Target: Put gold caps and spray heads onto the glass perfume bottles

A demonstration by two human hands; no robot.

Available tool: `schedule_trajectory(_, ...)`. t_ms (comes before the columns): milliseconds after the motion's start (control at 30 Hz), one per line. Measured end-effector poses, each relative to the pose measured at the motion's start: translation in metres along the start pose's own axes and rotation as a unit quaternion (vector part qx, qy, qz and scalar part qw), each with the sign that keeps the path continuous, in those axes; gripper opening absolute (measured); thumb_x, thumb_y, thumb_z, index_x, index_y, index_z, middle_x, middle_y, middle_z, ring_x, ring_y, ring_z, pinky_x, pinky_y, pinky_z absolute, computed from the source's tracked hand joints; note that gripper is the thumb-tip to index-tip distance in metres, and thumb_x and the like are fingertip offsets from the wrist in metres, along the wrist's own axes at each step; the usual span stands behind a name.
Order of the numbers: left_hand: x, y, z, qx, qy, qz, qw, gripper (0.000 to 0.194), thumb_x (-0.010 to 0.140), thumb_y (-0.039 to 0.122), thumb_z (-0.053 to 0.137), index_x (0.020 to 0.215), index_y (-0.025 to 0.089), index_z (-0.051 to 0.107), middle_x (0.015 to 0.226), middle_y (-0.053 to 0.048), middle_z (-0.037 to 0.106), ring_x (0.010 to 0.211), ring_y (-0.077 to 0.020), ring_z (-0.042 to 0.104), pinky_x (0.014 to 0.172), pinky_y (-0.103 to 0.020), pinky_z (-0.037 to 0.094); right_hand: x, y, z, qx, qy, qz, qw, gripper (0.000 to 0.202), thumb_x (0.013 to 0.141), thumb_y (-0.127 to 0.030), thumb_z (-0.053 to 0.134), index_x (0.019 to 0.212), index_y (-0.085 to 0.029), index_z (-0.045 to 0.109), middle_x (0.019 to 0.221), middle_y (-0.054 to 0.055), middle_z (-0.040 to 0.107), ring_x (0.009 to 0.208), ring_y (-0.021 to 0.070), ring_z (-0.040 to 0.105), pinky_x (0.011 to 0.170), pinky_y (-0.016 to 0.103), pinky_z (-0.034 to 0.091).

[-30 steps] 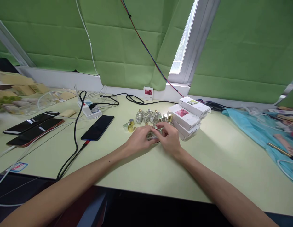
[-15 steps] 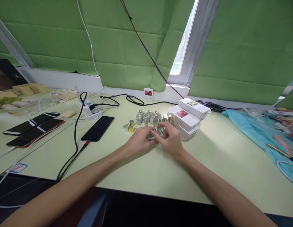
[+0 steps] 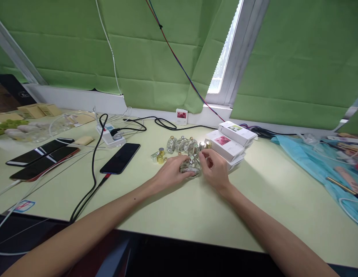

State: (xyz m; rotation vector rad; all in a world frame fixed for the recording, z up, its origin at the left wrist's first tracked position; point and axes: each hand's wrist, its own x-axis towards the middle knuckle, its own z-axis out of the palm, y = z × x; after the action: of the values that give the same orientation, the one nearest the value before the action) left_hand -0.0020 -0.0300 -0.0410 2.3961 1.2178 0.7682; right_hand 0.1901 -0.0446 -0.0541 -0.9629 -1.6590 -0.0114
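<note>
My left hand (image 3: 172,172) is closed round the side of a clear glass perfume bottle (image 3: 191,169) that stands on the table, its thumb along the near face. My right hand (image 3: 215,167) is just right of that bottle, apart from it, with thumb and fingers pinched together; whatever is between them, if anything, is hidden. Behind stand several more glass bottles (image 3: 181,144) with gold collars. Near my right fingers are shiny gold and silver caps (image 3: 207,145), partly covered by the hand. More loose caps (image 3: 161,152) lie left of the bottles.
Stacked white boxes (image 3: 225,143) stand close to my right hand. On the left lie a phone (image 3: 120,158) with a cable, two more phones (image 3: 43,161) and a power strip (image 3: 111,137). Blue plastic sheeting (image 3: 300,154) with clutter covers the far right.
My right hand has drawn back to the right from the bottle's top, leaving the top uncovered. My left hand stays on the bottle.
</note>
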Motion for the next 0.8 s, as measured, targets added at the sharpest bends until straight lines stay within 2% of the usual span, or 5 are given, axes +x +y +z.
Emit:
schedule_trajectory(133, 0.0, 0.0, -0.001, -0.016, 0.001, -0.012, 1.0, 0.041, 0.088, 0.056, 0.071, 0.107, 0.02, 0.069, 0.092, -0.005, 0.071, 0.071, -0.0191, 0.063, 0.065, -0.03, 0.046, 0.001, 0.0, -0.001, -0.003, -0.004, 0.012, 1.0, 0.02, 0.103, -0.03, 0.053, 0.088, -0.02, 0.062, 0.071, -0.001, 0.064, 0.05, 0.0102, 0.045, 0.054, 0.026, 0.039)
schedule_trajectory(233, 0.001, 0.002, -0.008, -0.025, 0.015, -0.01, 1.0, 0.044, 0.098, 0.058, 0.053, 0.118, 0.021, 0.068, 0.106, -0.005, 0.074, 0.071, -0.018, 0.064, 0.071, -0.032, 0.048, 0.002, 0.0, -0.002, -0.007, -0.002, 0.017, 1.0, 0.02, 0.102, -0.03, 0.053, 0.086, -0.02, 0.061, 0.068, -0.002, 0.062, 0.051, 0.0104, 0.045, 0.054, 0.026, 0.038)
schedule_trajectory(367, 0.006, -0.002, -0.028, -0.028, 0.096, -0.008, 0.995, 0.054, 0.109, 0.05, 0.026, 0.101, 0.019, 0.07, 0.099, -0.006, 0.074, 0.074, -0.0179, 0.064, 0.076, -0.032, 0.048, 0.002, 0.0, -0.002, -0.008, 0.007, 0.017, 1.0, 0.024, 0.102, -0.029, 0.054, 0.079, -0.021, 0.056, 0.061, -0.004, 0.053, 0.05, 0.0102, 0.043, 0.053, 0.024, 0.036)
schedule_trajectory(533, 0.015, -0.021, -0.054, 0.055, 0.21, -0.063, 0.974, 0.03, 0.098, 0.043, 0.053, 0.098, 0.018, 0.068, 0.097, -0.004, 0.074, 0.064, -0.015, 0.06, 0.071, -0.031, 0.046, 0.003, 0.0, -0.002, -0.021, 0.008, 0.025, 0.999, 0.034, 0.101, -0.031, 0.052, 0.069, -0.023, 0.044, 0.055, -0.006, 0.043, 0.049, 0.01, 0.038, 0.051, 0.024, 0.032)
schedule_trajectory(800, 0.018, -0.044, -0.066, 0.201, 0.15, -0.14, 0.958, 0.024, 0.094, 0.034, 0.053, 0.102, 0.019, 0.07, 0.105, -0.008, 0.073, 0.08, -0.0228, 0.065, 0.073, -0.035, 0.044, 0.004, 0.003, 0.0, -0.038, 0.0, 0.011, 0.999, 0.047, 0.101, -0.037, 0.048, 0.062, -0.024, 0.026, 0.05, -0.007, 0.031, 0.046, 0.0094, 0.027, 0.048, 0.025, 0.025)
